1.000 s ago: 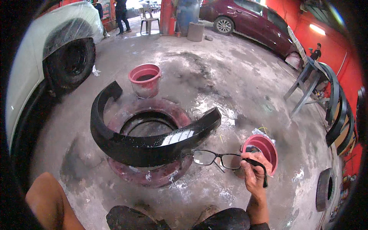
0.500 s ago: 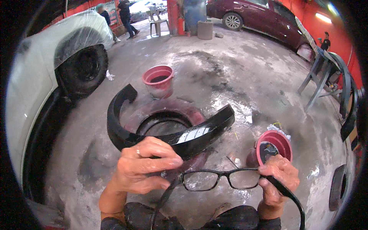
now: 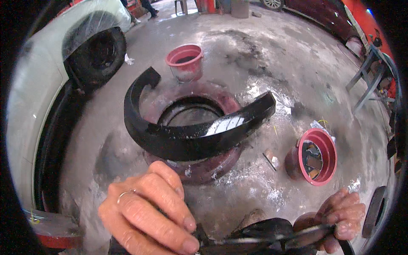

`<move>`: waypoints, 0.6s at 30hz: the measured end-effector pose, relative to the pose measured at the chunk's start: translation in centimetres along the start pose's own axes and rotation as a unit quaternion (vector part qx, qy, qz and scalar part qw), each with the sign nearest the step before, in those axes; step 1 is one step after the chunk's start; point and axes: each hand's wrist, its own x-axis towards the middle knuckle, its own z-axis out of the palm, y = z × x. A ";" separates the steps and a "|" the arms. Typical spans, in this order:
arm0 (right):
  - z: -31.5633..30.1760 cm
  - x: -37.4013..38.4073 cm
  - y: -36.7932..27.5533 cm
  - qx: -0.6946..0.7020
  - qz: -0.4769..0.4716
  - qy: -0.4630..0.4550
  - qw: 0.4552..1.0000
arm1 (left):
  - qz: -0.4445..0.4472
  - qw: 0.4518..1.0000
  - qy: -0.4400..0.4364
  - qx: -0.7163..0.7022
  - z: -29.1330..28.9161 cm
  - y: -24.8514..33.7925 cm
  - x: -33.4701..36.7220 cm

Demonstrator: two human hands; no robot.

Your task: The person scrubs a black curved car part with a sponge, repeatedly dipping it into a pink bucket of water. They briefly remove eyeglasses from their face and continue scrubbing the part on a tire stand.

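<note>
A pair of black-framed eyeglasses point(image 3: 312, 233) is low in the head view, blurred and partly cut off by the lower edge. My right hand point(image 3: 342, 216) pinches one end of the frame, by the hinge. At the other end, my left hand point(image 3: 146, 206), with a ring on one finger, has its fingers bent and closed on the glasses. Beyond my hands a wet black curved fender flare point(image 3: 178, 144) rests on a pinkish, stained tire point(image 3: 229, 95) lying flat on the floor.
One pink bucket point(image 3: 185, 63) stands behind the tire; another pink bucket point(image 3: 332, 159), holding liquid and some pieces, is at right. A plastic-covered white vehicle point(image 3: 46, 76) flanks the left. A grey trestle point(image 3: 367, 83) and another tire point(image 3: 376, 212) are at right. The concrete floor is wet.
The glasses and both hands have come closer to me, toward the lower edge; the hands look larger and farther apart. The view has tilted down, so the floor objects sit higher.
</note>
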 end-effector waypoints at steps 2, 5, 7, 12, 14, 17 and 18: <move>1.0 0.5 -2.3 -0.039 -0.028 0.041 0.998 | 0.044 0.999 0.006 -0.020 0.4 -0.3 0.5; 3.5 2.6 -5.8 -0.038 0.101 0.006 0.994 | -0.037 0.990 0.132 -0.022 3.5 2.9 0.5; 0.2 -0.8 -3.5 0.077 -0.030 0.012 0.997 | -0.055 0.974 0.220 -0.005 5.3 3.2 0.5; -2.7 -3.1 -2.2 0.154 -0.090 0.001 0.984 | -0.032 0.968 0.248 -0.037 5.7 4.3 2.3; 0.9 2.4 -2.3 0.107 -0.085 -0.058 0.989 | -0.028 0.972 0.230 -0.030 5.5 4.5 2.5; 0.6 1.9 -2.1 -0.002 -0.098 0.012 0.995 | 0.058 0.982 0.179 -0.033 2.9 3.7 1.6; -1.1 -0.7 -1.3 -0.040 -0.099 0.063 0.992 | 0.071 0.969 0.236 -0.032 3.4 3.4 1.0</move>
